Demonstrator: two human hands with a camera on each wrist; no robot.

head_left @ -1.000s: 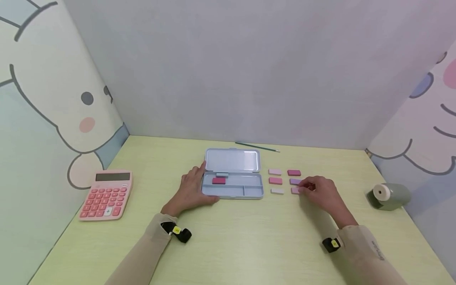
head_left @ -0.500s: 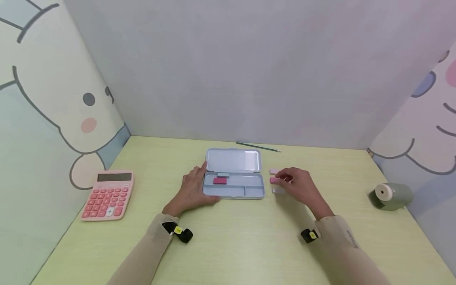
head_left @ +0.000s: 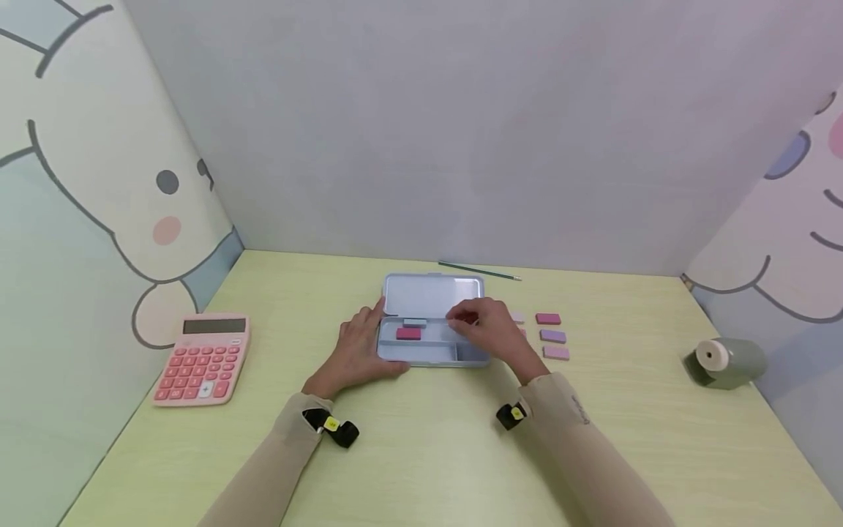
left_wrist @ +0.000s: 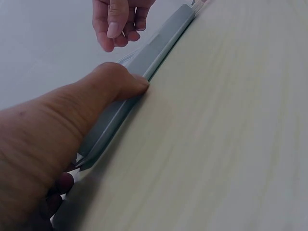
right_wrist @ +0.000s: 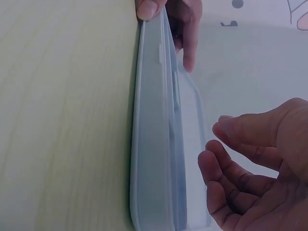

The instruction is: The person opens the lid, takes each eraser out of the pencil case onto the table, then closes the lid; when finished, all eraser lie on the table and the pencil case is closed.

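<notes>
My left hand (head_left: 358, 351) holds a pale blue pencil case (head_left: 421, 355) at its left end, the thumb along the front edge. The case lies with its lid (head_left: 421, 294) back. In its long rear compartment are a deep pink block (head_left: 408, 334) and a light blue block (head_left: 415, 322), both eraser-like. Over the right part of the case is my right hand (head_left: 490, 329). Its fingers are loosely bent, and the right wrist view shows a gap between thumb (right_wrist: 245, 129) and fingers with nothing in it.
Right of the case lie a dark pink block (head_left: 548, 318), a purple block (head_left: 553, 336) and a light pink block (head_left: 556, 353); more are partly hidden behind my right hand. A pencil (head_left: 481, 271) lies behind, a pink calculator (head_left: 204, 359) left, a grey-green sharpener-like device (head_left: 724, 363) far right.
My right hand has moved left from the right column of blocks, past the left column, to over the case. The blocks there stay in place. My left hand has kept its hold.
</notes>
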